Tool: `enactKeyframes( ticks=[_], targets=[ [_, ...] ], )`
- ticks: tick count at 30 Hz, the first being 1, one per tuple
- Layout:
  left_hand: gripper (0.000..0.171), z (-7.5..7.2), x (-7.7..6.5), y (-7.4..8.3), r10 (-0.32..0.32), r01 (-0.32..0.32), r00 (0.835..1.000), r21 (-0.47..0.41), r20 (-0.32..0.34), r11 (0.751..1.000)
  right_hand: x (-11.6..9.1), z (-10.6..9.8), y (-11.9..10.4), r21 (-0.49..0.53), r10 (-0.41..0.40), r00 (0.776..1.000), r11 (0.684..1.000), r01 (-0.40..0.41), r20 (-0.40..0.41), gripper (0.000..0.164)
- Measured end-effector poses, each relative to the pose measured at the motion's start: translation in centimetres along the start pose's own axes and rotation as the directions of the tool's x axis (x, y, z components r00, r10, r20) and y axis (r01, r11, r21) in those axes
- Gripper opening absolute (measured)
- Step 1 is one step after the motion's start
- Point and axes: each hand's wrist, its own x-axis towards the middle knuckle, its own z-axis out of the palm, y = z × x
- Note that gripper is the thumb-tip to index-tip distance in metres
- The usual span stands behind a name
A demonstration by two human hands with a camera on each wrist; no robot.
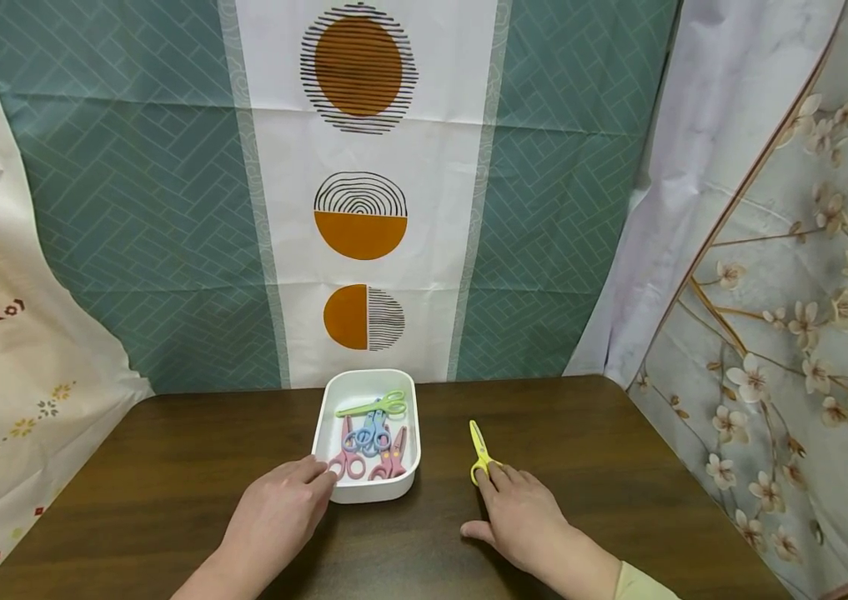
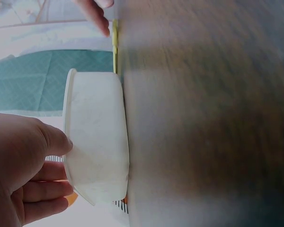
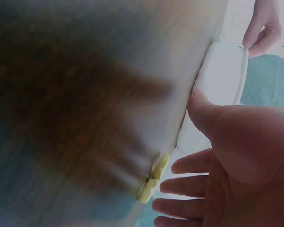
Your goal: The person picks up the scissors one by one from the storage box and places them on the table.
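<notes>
A white rectangular tub stands on the table, with green scissors, blue scissors and pink scissors lying inside. My left hand holds the tub's near-left corner; in the left wrist view the thumb lies against the outer wall by the rim, the fingers on the other side. To the right of the tub, yellow scissors lie on the table, blades pointing away. Over their handles is my right hand, its fingers extended and thumb spread, as the right wrist view shows.
Both hands work over a dark brown wooden table. Behind its far edge hangs a teal and white curtain with orange circles. Flowered cloth borders the right side, and a cream cloth the left.
</notes>
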Motion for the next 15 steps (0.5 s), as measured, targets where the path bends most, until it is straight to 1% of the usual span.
enactKeyframes(
  ticks=[5, 11, 15],
  targets=[
    [0.020, 0.00, 0.00, 0.10, -0.001, 0.001, 1.000, 0.002, 0.003, 1.000, 0.05, 0.24, 0.11, 0.014, 0.010, 0.999, 1.000, -0.011, 0.052, 0.083],
    [0.018, -0.10, 0.12, 0.09, -0.001, 0.001, 1.000, 0.001, -0.001, 1.000, 0.21, 0.29, 0.44, 0.012, 0.001, 0.998, 1.000, -0.001, 0.057, 0.082],
    [0.020, -0.09, 0.08, 0.06, -0.003, 0.003, 1.000, 0.004, 0.007, 1.000, 0.48, 0.13, 0.65, 0.034, 0.006, 0.996, 0.999, -0.009, 0.088, 0.082]
  ],
)
